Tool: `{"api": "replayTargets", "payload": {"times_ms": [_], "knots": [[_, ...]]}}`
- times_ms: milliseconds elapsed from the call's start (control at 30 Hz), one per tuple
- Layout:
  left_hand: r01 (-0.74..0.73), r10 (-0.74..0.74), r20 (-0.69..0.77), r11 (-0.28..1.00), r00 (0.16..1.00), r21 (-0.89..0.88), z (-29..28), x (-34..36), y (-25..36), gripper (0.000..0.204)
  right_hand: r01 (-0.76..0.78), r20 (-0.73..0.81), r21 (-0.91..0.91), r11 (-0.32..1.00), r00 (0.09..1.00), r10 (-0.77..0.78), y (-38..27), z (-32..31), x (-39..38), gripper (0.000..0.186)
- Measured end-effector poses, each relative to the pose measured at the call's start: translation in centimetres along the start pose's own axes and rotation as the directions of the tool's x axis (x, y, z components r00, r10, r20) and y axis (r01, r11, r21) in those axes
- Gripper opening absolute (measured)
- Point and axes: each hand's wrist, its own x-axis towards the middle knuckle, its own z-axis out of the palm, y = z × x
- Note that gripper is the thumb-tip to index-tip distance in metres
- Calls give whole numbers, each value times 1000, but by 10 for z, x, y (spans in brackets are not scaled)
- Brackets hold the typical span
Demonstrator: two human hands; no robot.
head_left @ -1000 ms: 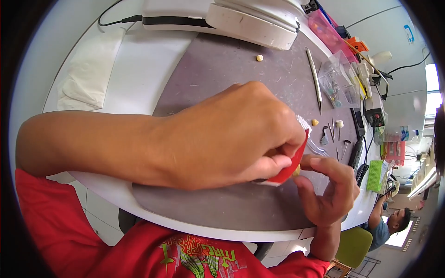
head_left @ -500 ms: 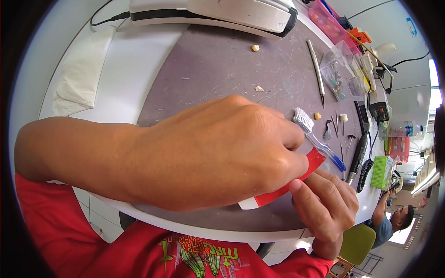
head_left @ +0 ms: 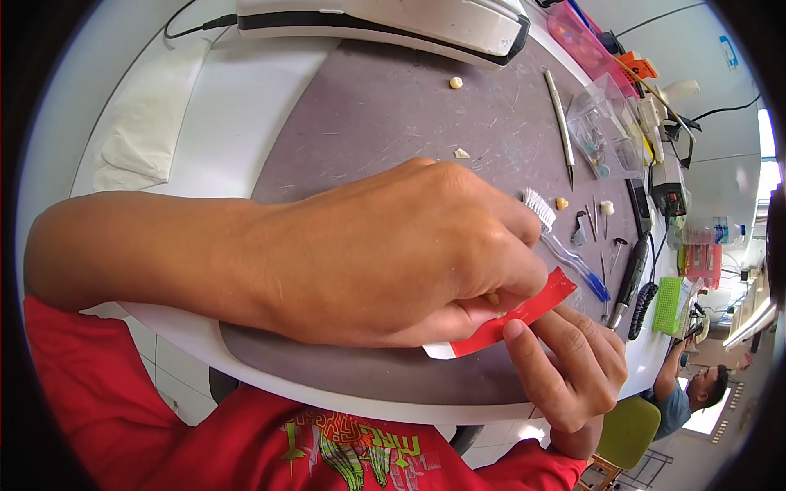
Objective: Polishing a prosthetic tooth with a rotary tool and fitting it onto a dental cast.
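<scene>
My left hand [head_left: 401,254] reaches across from the left, back of the hand up, with the fingers curled into a pinch. Between its fingertips a sliver of a small cream-coloured piece [head_left: 494,299] shows; most of it is hidden. Below those fingertips runs a strip of red paper [head_left: 540,303] with a white end, which they seem to touch. My right hand [head_left: 573,364] grips the strip from below, thumb on top and fingers behind. A toothbrush [head_left: 565,245] with white bristles and a clear blue handle lies just beyond both hands.
On the grey mat [head_left: 385,106] lie a cream tooth-shaped piece [head_left: 456,83], a pale chip [head_left: 462,153] and a pencil-like tool [head_left: 559,119]. A clear box [head_left: 606,127] and a black handpiece [head_left: 632,274] stand right. A white machine [head_left: 385,24] is behind. Another person [head_left: 696,393] sits far right.
My left hand has tilted up and shifted slightly, uncovering more of the red strip and the small piece at its fingertips. My right hand has moved slightly left, still holding the strip.
</scene>
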Motion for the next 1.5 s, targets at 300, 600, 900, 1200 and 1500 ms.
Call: {"api": "replayTargets", "payload": {"times_ms": [300, 600, 900, 1200, 1500], "knots": [[-5, 5, -25, 1000, 1000, -8, 2, -2, -2, 16, 51, 2, 5, 999, 999, -51, 3, 2, 2, 28], [-28, 28, -14, 1000, 1000, -4, 2, 0, -2, 15, 95, -32, -64, 993, 995, -97, 3, 7, 2, 22], [13, -13, 10, 1000, 1000, 0, -1, 0, 1, 14, 42, -162, 28, 999, 986, -37, 10, 5, -7, 22], [6, -9, 40, 996, 999, 84, -4, 0, 8, 17, -322, -291, -161, 933, 919, 267, 56, 2, -7, 30], [188, -163, -118, 952, 980, 243, -12, 5, 11, 15, -306, -64, 103, 946, 947, 314, 12, 18, 9, 32]]}}
